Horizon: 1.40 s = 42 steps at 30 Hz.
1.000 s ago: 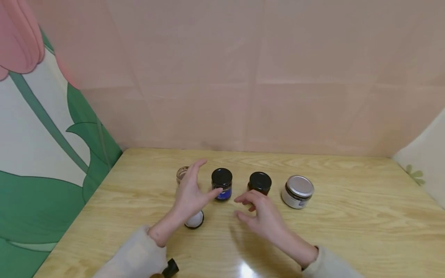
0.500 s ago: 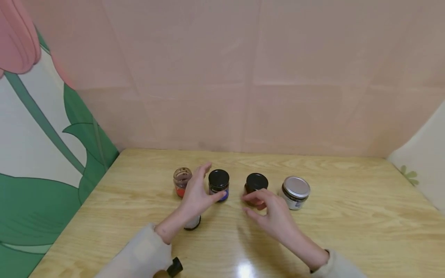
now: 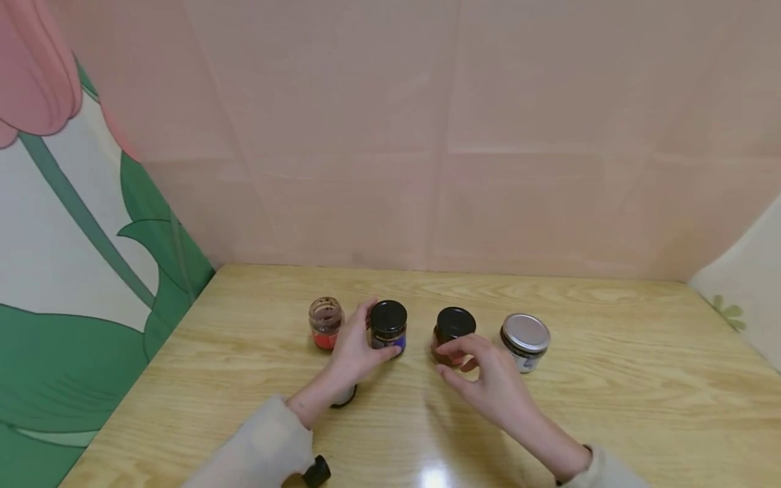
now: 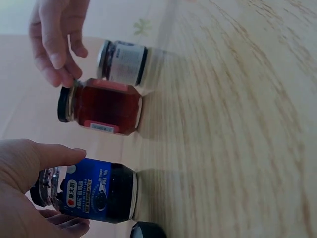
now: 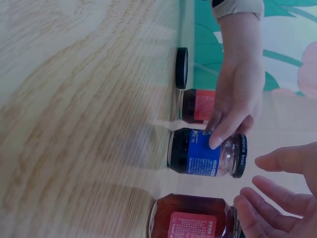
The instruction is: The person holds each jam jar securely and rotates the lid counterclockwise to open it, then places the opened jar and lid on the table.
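My left hand (image 3: 350, 356) grips a glass jar (image 4: 99, 191) with a blue label and black lid, thumb (image 4: 64, 154) on the label side and fingers round the far side. The jar stands upright on the table. My right hand (image 3: 497, 383) is beside a red-labelled jar (image 4: 106, 106) with a black lid. Its fingers are loosely bent and hold nothing; in the right wrist view they lie close to the lids.
An open, lidless jar (image 3: 325, 325) with a red label stands left of the left hand. A loose black-rimmed lid (image 5: 182, 68) lies on the wooden table (image 3: 610, 407), partly behind the left wrist. A silver-lidded jar (image 3: 526, 333) stands at right.
My left hand has moved right and closed round the blue-labelled jar. My right hand has shifted slightly right and down. The open jar shows more fully.
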Each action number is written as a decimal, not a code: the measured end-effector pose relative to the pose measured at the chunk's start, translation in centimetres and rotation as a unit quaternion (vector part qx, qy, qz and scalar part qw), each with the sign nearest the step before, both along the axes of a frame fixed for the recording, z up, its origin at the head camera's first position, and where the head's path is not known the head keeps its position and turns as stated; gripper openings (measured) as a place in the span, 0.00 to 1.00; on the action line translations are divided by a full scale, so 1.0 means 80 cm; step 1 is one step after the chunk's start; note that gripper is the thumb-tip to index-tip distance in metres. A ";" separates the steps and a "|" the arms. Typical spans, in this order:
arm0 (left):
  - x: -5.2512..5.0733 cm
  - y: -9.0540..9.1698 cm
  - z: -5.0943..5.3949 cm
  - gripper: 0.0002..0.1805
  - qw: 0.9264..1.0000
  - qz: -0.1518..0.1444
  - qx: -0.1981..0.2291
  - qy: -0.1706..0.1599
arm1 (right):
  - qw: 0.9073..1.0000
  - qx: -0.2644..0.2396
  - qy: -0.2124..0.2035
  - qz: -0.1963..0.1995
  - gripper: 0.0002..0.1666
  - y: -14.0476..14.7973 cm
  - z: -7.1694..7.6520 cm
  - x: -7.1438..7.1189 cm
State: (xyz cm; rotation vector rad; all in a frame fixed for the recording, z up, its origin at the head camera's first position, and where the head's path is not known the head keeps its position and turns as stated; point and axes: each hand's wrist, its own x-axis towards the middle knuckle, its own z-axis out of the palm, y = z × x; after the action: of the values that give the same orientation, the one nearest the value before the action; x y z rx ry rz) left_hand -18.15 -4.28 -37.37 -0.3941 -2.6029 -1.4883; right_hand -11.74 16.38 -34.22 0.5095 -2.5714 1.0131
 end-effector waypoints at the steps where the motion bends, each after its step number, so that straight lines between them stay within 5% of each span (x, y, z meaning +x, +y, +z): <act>1: 0.000 0.000 -0.001 0.46 1.000 -0.001 0.001 -0.002 | 1.000 0.000 0.000 0.000 0.12 0.000 0.000 0.000; 11: -0.002 -0.001 -0.010 0.44 1.000 -0.007 0.008 -0.010 | 1.000 -0.005 -0.010 -0.002 0.12 0.000 0.001 0.000; 23: -0.006 0.003 -0.020 0.41 0.998 0.001 -0.039 -0.052 | 1.000 -0.006 0.005 -0.004 0.12 0.004 -0.002 -0.001; 42: -0.006 0.004 -0.024 0.38 0.999 0.000 -0.036 -0.041 | 1.000 -0.010 0.005 0.012 0.11 0.001 -0.007 -0.004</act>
State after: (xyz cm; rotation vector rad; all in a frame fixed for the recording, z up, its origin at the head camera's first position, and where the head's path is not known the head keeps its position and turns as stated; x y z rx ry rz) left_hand -18.60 -3.97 -39.31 -0.3482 -2.7260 -1.4422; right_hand -12.10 16.48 -34.79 0.5401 -2.5495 1.0398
